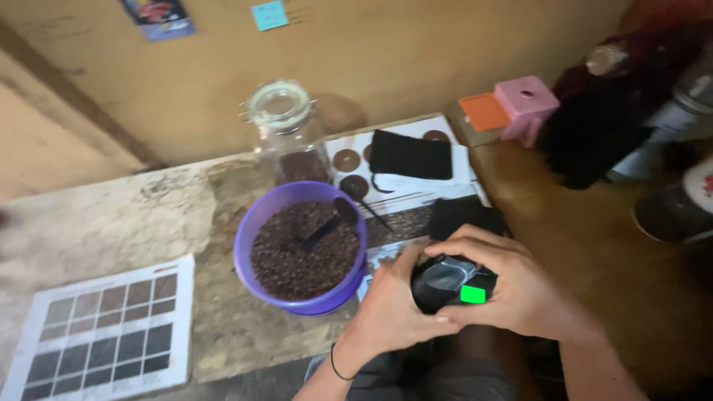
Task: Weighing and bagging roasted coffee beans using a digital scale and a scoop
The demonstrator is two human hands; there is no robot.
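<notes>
Purple bowl (249, 249): plastic, filled with dark roasted beans, a black scoop (327, 226) lying in them; it stands on the stone-topped table (111, 215), just left of the hands.
Black device (445, 284): small rounded body with a clear top and a green patch, held at the table's near edge, above the lap.
Left hand (390, 312): wrapped around the device's left side, grasping it.
Right hand (520, 286): fingers curled over the top and right side, grasping it as well.
Step in hand: judged as steadying or setting the device with both hands; a following move would call for one hand freed while the other holds it firm.
Glass jar (286, 130): open-mouthed, behind the bowl, some beans at its bottom.
Shade chart (104, 330): white sheet, grid of brown-to-black squares, at the table's left.
Printed sheet (460, 167): white with brown discs, under a black pouch (411, 154).
Wall notes: blue square (269, 14) and a dark card (157, 16), top of view.
Pink block (526, 100): beside an orange square (483, 111).
</notes>
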